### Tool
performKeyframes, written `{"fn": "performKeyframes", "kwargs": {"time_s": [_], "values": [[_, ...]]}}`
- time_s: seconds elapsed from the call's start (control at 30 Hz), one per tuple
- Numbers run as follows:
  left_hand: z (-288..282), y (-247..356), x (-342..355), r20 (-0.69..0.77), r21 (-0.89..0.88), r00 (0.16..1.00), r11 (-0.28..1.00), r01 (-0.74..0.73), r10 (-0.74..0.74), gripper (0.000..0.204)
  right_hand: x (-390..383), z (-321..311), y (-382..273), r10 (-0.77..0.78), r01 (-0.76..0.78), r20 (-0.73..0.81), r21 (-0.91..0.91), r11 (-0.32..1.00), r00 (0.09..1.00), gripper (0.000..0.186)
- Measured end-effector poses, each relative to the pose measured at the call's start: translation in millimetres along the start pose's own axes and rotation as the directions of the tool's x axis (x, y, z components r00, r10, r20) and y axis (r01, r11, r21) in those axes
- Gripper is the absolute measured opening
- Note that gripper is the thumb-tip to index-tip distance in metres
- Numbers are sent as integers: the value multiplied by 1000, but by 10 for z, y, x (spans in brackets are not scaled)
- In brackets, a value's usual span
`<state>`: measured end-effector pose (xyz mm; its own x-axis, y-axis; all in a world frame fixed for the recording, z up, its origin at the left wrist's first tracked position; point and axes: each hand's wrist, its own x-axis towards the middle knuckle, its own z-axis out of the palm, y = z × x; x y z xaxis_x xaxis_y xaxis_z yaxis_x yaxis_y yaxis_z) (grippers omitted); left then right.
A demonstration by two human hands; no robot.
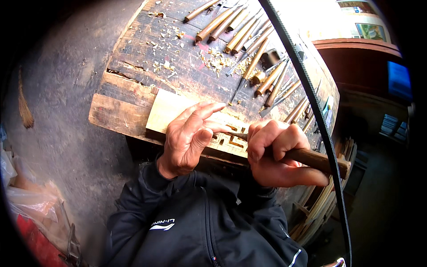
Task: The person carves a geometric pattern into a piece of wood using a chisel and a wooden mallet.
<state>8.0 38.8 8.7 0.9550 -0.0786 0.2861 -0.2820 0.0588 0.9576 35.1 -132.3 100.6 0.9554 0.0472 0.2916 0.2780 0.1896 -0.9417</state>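
A wooden-handled carving chisel [316, 160] is wrapped in my right hand [278, 151]. Its handle points out to the right, and the metal blade reaches left over a pale wooden board [167, 111] with small carved slots. My left hand [189, 135] lies over the board's middle, its fingers stretched out and apart. One of its fingertips is beside the blade's tip; whether they touch, I cannot tell. The slots [235, 141] show between my two hands. The board lies at the near edge of a worn wooden workbench [118, 107].
Several carving tools [218, 24] with wooden handles lie across the bench's far and right side. Wood shavings [167, 64] are scattered beyond the board. A black strap [307, 80] crosses the view at the right. Wooden planks [318, 213] stand at the lower right, and a brush [24, 107] is at the far left.
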Motion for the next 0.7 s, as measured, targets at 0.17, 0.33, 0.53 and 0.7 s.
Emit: {"fn": "performKeyframes", "kwargs": {"time_s": [0.17,0.33,0.53,0.7], "values": [[13,-19,-10,-15,-7,1000,1000,9,-9,62,-9,3,-7,68,-68,7,-43,997,998,98],[-18,-7,3,-12,18,1000,1000,-18,18,61,-13,-2,17,64,-63,32,-41,997,997,100],[16,-7,-10,-33,-19,999,1000,-11,11,58,-23,-29,48,63,-63,12,-29,998,998,100],[-6,-37,3,-23,43,998,998,-54,55,58,-13,-6,43,101,-100,26,-16,995,995,100]]}}
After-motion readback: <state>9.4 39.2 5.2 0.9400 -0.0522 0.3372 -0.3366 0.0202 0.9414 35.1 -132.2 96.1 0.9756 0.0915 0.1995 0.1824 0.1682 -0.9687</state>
